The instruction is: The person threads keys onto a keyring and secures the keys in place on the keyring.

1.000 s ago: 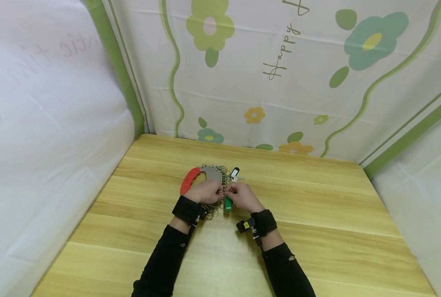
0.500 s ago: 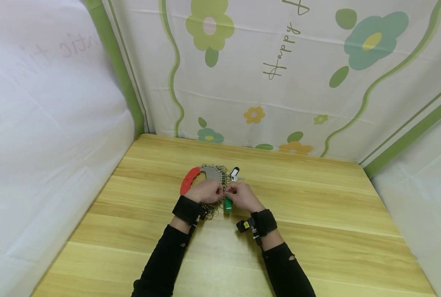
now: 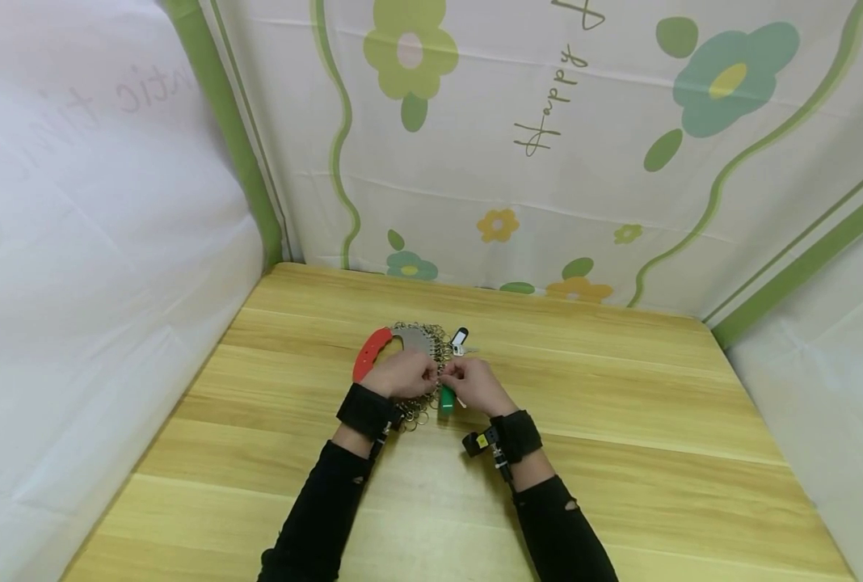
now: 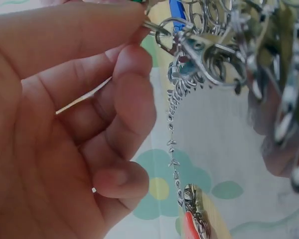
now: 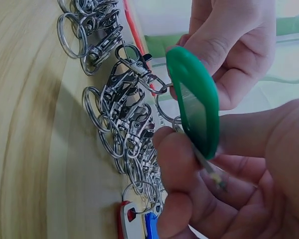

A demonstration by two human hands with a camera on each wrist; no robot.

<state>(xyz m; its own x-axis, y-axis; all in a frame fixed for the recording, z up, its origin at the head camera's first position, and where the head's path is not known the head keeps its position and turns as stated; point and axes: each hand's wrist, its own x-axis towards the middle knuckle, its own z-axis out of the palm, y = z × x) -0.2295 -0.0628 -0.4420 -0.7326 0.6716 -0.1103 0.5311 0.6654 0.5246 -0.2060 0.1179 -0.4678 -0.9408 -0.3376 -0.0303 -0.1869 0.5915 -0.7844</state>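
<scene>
A key holder with a red handle (image 3: 370,356) and a curved grey metal plate (image 3: 414,339) lies on the table, its edge lined with snap hooks (image 5: 127,94) and split rings. Over it, my left hand (image 3: 406,376) pinches a split ring (image 4: 162,35) between thumb and forefinger, beside a snap hook (image 4: 204,55). My right hand (image 3: 477,386) meets it from the right and grips a key (image 5: 209,169) with a green key tag (image 5: 199,99) between thumb and fingers. Part of the ring at the tag is hidden by the fingertips.
Just beyond the hands, a black-and-white key tag (image 3: 460,336) lies with a key at the holder's edge. A red tag (image 5: 131,219) and a blue tag (image 5: 151,226) hang from other rings. White printed cloth (image 3: 475,178) walls the wooden table (image 3: 620,453).
Both hands stay in nearly the same place. The green tag has turned slightly in my right fingers, and a bit of the key shows more plainly beside it.
</scene>
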